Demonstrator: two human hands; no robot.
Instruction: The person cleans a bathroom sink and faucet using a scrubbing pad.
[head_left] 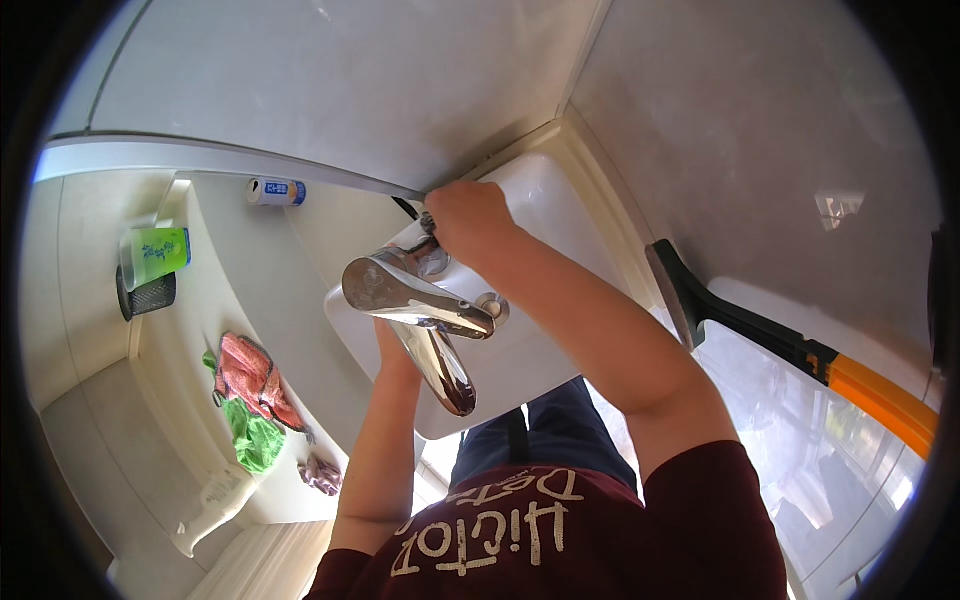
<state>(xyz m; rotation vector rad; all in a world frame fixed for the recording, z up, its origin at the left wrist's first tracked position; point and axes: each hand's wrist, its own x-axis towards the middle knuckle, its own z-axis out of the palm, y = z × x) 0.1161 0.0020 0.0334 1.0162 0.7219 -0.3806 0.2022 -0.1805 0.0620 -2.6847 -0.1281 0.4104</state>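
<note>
A chrome single-lever faucet stands tilted over the white washbasin, and its lever covers part of the round metal drain. My right hand is closed beside the faucet's base, near the far wall. A small metal piece shows at its fingers, but what they grip is hidden. A short black strip lies just left of these fingers. Below the lever, my left hand reaches under from the near side. Only its wrist end shows, as the faucet covers the fingers.
On the pale ledge to the left are a blue-and-white can, a green cup, a black mesh holder, a red cloth and crumpled green material. A dark tool with an orange handle is at the right.
</note>
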